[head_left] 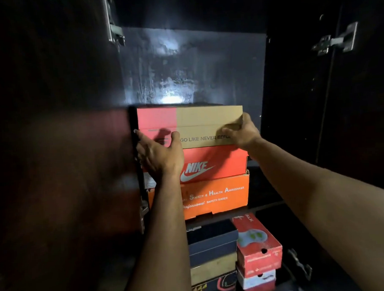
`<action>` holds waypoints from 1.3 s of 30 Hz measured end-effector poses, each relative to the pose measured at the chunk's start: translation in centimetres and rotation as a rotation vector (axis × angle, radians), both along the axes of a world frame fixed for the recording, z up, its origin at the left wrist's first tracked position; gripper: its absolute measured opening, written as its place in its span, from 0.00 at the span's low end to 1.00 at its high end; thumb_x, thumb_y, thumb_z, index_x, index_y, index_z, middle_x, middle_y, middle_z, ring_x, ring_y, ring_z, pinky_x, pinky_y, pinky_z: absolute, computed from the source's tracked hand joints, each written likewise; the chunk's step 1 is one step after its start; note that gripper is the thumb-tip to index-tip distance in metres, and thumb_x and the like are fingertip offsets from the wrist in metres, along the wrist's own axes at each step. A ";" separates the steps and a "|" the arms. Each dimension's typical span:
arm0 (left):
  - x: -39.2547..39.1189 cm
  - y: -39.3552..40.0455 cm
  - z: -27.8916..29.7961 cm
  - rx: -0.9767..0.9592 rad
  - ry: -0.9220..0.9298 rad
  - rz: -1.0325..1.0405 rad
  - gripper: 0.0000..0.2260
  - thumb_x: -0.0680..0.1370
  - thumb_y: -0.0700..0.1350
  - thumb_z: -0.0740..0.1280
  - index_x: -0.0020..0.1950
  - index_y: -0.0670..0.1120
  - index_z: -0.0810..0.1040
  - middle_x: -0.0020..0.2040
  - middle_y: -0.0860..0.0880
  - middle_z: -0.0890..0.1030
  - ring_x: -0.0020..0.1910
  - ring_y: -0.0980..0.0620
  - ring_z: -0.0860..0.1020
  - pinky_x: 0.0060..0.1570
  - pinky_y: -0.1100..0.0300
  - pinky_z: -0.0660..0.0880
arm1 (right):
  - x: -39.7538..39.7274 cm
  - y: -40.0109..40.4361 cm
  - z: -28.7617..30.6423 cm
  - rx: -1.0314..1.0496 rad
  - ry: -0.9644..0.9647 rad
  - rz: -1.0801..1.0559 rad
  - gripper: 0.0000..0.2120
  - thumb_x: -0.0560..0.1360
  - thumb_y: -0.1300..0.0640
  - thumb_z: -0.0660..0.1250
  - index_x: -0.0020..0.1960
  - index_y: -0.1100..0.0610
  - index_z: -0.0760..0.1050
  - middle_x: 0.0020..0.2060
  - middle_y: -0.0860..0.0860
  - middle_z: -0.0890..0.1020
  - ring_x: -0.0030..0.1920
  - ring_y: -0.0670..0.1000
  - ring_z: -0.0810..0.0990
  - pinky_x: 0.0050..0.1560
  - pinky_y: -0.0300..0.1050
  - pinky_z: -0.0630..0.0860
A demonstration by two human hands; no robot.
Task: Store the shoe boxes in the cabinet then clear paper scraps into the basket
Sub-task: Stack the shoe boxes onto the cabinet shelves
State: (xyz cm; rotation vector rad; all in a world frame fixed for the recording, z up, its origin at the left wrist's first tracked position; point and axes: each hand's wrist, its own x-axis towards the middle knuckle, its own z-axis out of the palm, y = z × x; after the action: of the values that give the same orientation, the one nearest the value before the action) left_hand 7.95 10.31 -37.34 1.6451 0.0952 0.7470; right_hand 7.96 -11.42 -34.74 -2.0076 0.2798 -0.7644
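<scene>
While we reach into the dark cabinet (294, 97), our left hand (158, 155) lies flat, fingers straight, on the pink-and-tan box (194, 121). Our right hand (243, 132) grips its right end; it tops the Nike box (222, 161) and orange safety-shoe box (222, 196).

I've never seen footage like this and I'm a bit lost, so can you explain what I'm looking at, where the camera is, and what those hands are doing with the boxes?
There is no machine here. One camera sits on a person's head, looking forward and down at their own bare arms reaching into a dark cabinet. On the upper shelf stand three stacked shoe boxes: a pink and tan box on top, a red box under it, an orange box at the bottom. The left hand lies with straight fingers against the top box's front left; the right hand grips its right corner. More boxes are stacked on the shelf below.
</scene>
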 end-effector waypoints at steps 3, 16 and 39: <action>0.0 -0.5 -0.5 -0.008 -0.020 0.002 0.46 0.75 0.58 0.69 0.84 0.44 0.47 0.81 0.39 0.58 0.78 0.37 0.61 0.78 0.46 0.59 | 0.0 0.6 -0.1 -0.038 0.040 -0.042 0.34 0.77 0.48 0.73 0.76 0.51 0.60 0.65 0.56 0.78 0.65 0.61 0.78 0.60 0.54 0.80; -9.2 -10.9 -6.6 0.094 -0.363 -0.325 0.19 0.72 0.52 0.66 0.60 0.47 0.78 0.55 0.48 0.80 0.57 0.45 0.78 0.58 0.45 0.75 | -15.2 -3.8 -7.8 -0.055 -0.153 -0.071 0.25 0.77 0.55 0.74 0.71 0.49 0.72 0.60 0.48 0.81 0.61 0.44 0.79 0.61 0.39 0.75; -54.0 -40.2 -35.4 0.638 0.476 -1.797 0.07 0.78 0.42 0.70 0.52 0.54 0.81 0.48 0.53 0.83 0.49 0.47 0.84 0.53 0.53 0.79 | -73.1 -19.3 -37.9 0.355 0.163 -1.076 0.09 0.77 0.57 0.71 0.56 0.48 0.80 0.51 0.45 0.84 0.54 0.45 0.82 0.56 0.48 0.80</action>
State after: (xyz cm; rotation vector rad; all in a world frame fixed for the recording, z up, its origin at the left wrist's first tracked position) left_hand -46.10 -29.90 -72.76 1.6800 -1.2310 -1.0756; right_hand -65.13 -30.72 -72.67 -1.4800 1.5471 -1.0767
